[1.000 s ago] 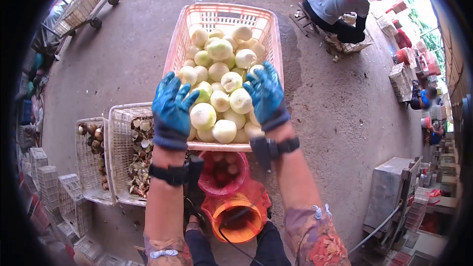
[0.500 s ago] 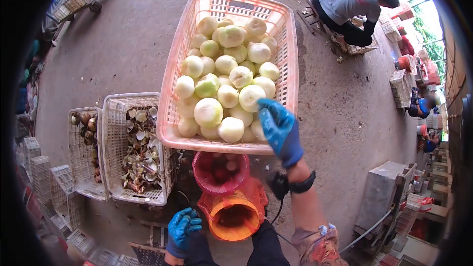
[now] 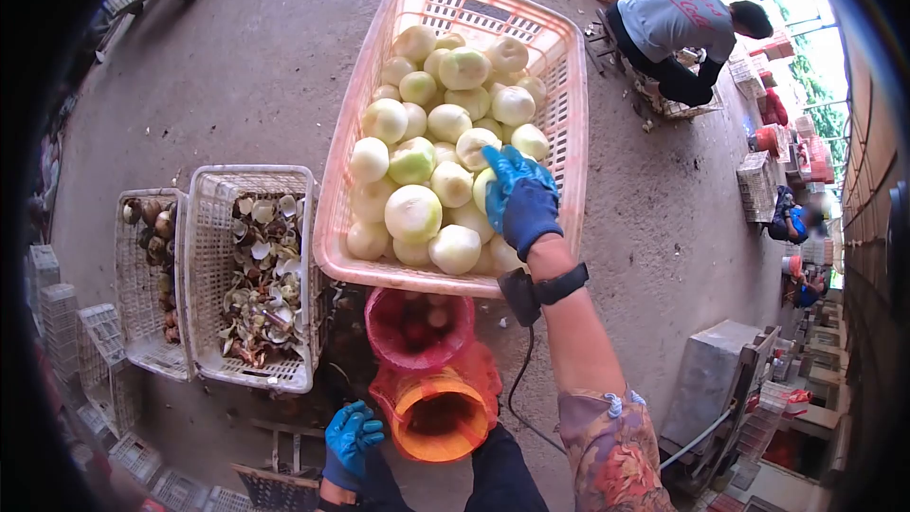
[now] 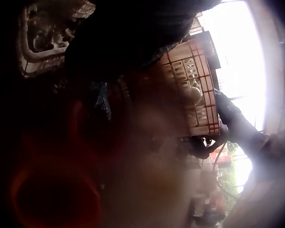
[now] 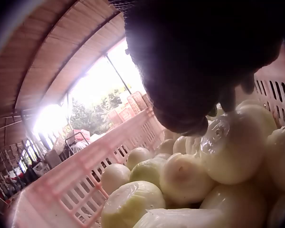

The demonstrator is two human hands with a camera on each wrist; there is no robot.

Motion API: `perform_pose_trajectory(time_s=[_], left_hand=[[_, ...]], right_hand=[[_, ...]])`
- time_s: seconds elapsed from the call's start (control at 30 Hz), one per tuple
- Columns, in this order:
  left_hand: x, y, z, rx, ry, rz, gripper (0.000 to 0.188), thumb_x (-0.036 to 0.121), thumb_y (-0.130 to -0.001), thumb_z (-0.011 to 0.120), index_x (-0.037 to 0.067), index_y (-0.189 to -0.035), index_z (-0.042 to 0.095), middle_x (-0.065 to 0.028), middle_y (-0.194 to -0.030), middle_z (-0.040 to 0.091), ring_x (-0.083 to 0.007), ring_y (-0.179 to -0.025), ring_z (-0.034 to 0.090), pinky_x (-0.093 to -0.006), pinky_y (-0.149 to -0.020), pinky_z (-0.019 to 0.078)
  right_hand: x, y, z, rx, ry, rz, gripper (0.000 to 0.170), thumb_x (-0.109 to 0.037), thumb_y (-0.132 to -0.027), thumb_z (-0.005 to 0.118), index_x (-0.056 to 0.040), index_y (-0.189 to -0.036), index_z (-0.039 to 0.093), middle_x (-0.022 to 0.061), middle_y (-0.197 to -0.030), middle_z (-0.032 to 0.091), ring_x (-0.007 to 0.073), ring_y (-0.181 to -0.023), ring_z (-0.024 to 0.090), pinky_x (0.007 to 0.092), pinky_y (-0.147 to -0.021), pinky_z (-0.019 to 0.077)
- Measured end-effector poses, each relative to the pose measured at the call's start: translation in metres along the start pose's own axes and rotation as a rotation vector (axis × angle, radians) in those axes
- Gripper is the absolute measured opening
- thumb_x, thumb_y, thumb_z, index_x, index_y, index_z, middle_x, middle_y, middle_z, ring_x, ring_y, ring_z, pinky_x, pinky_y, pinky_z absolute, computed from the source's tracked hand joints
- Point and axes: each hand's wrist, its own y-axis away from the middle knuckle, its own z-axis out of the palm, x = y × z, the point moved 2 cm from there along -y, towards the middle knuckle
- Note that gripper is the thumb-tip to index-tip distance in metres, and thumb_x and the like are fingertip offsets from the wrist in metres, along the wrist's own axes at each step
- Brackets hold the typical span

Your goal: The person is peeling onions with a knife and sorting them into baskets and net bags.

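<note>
My right hand, in a blue rubber-coated glove, reaches into a pink plastic crate heaped with peeled onions. Its fingers lie over the onions on the crate's right side and partly cover one. The right wrist view shows the hand as a dark shape, fingertips right at a glossy peeled onion. My left hand, gloved alike, is low by my left knee with loosely bent fingers and no object visible in it. In the left wrist view it is mostly a dark shape.
Left of the crate stand a white crate of onion skins and a narrower crate of unpeeled onions. A pink basket and an orange bucket with red netting are before my legs. A person sits bent over at upper right.
My left hand has dropped from the onions to beside my knee. The right hand lifted back toward the crate's front edge, then moved in over the onions again. The view has shifted slightly.
</note>
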Motion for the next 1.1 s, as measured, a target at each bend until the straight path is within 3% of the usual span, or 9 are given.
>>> perform_pose_trajectory(time_s=[0.07, 0.17, 0.37, 0.47, 0.5, 0.6, 0.8, 0.97, 1.1], left_hand=[[-0.003, -0.004, -0.005, -0.008, -0.021, -0.011, 0.027, 0.010, -0.094, 0.055, 0.003, -0.120, 0.055, -0.0084, -0.101, 0.062, -0.0181, -0.076, 0.066, -0.0284, -0.060, 0.0565], [-0.009, -0.011, -0.006, -0.016, -0.010, -0.026, 0.026, 0.009, -0.094, 0.056, 0.003, -0.120, 0.055, -0.0082, -0.101, 0.061, -0.0169, -0.073, 0.064, -0.0275, -0.059, 0.0552], [-0.017, -0.029, -0.019, -0.001, -0.027, -0.039, 0.025, 0.011, -0.094, 0.056, 0.004, -0.118, 0.057, -0.0082, -0.098, 0.064, -0.0172, -0.074, 0.065, -0.0276, -0.060, 0.0543], [-0.018, -0.037, -0.018, -0.018, 0.015, -0.032, 0.025, 0.011, -0.094, 0.057, 0.004, -0.118, 0.057, -0.0088, -0.099, 0.065, -0.0185, -0.077, 0.065, -0.0288, -0.063, 0.0546], [-0.021, -0.040, -0.018, -0.036, 0.044, -0.024, 0.025, 0.011, -0.094, 0.057, 0.004, -0.118, 0.057, -0.0089, -0.099, 0.065, -0.0187, -0.077, 0.065, -0.0290, -0.063, 0.0546], [-0.042, -0.048, -0.027, -0.030, 0.068, -0.059, 0.026, 0.016, -0.095, 0.056, 0.005, -0.119, 0.057, -0.0100, -0.102, 0.065, -0.0213, -0.080, 0.066, -0.0328, -0.067, 0.0552], [-0.096, -0.078, -0.042, -0.018, 0.169, -0.217, 0.036, 0.030, -0.096, 0.053, 0.007, -0.123, 0.056, -0.0125, -0.104, 0.067, -0.0285, -0.087, 0.068, -0.0407, -0.075, 0.0566], [-0.134, -0.093, -0.042, -0.067, 0.179, -0.295, 0.036, 0.029, -0.096, 0.055, 0.006, -0.123, 0.056, -0.0142, -0.107, 0.066, -0.0303, -0.090, 0.068, -0.0426, -0.075, 0.0572], [-0.164, -0.101, -0.052, -0.094, 0.205, -0.337, 0.037, 0.028, -0.096, 0.055, 0.004, -0.124, 0.055, -0.0149, -0.110, 0.065, -0.0306, -0.091, 0.068, -0.0433, -0.077, 0.0574]], right_hand=[[-0.004, 0.011, 0.011, -0.035, -0.025, -0.060, 0.026, -0.026, -0.082, 0.062, -0.0258, -0.107, 0.070, 0.0144, -0.145, 0.043, 0.0378, -0.135, 0.035, 0.0545, -0.113, 0.0197], [0.005, 0.016, -0.014, -0.227, 0.078, -0.171, 0.025, -0.027, -0.082, 0.062, -0.0258, -0.105, 0.071, 0.0136, -0.144, 0.044, 0.0385, -0.134, 0.035, 0.0543, -0.113, 0.0191], [-0.004, 0.046, -0.062, 0.299, -0.661, 0.066, 0.020, -0.009, -0.087, 0.063, 0.0016, -0.102, 0.068, 0.0154, -0.094, 0.069, 0.0258, -0.085, 0.067, 0.0333, -0.078, 0.0517], [-0.045, 0.122, -0.083, -0.296, -1.268, 0.342, 0.019, -0.003, -0.089, 0.056, 0.0023, -0.105, 0.067, 0.0090, -0.095, 0.068, 0.0141, -0.088, 0.063, 0.0283, -0.080, 0.0509], [-0.047, 0.147, -0.062, -0.479, -1.264, 0.154, 0.022, -0.005, -0.092, 0.056, 0.0023, -0.110, 0.065, 0.0098, -0.100, 0.068, 0.0158, -0.092, 0.064, 0.0307, -0.082, 0.0512], [-0.059, 0.209, 0.026, -0.906, -1.103, 0.165, 0.033, -0.014, -0.094, 0.057, 0.0003, -0.123, 0.058, 0.0144, -0.105, 0.067, 0.0187, -0.099, 0.063, 0.0312, -0.089, 0.0488], [-0.001, 0.262, 0.286, -0.424, -0.586, 0.568, 0.063, -0.030, -0.086, 0.062, -0.0079, -0.140, 0.040, 0.0244, -0.115, 0.062, 0.0439, -0.100, 0.061, 0.0477, -0.086, 0.0507], [-0.011, 0.193, 0.317, -0.592, -0.098, 0.633, 0.070, -0.031, -0.083, 0.062, -0.0056, -0.142, 0.036, 0.0233, -0.127, 0.056, 0.0392, -0.116, 0.055, 0.0451, -0.097, 0.0464], [-0.024, 0.195, 0.353, -0.445, 0.187, 0.509, 0.060, -0.029, -0.084, 0.060, -0.0067, -0.137, 0.044, 0.0230, -0.128, 0.055, 0.0378, -0.119, 0.053, 0.0458, -0.099, 0.0446]])
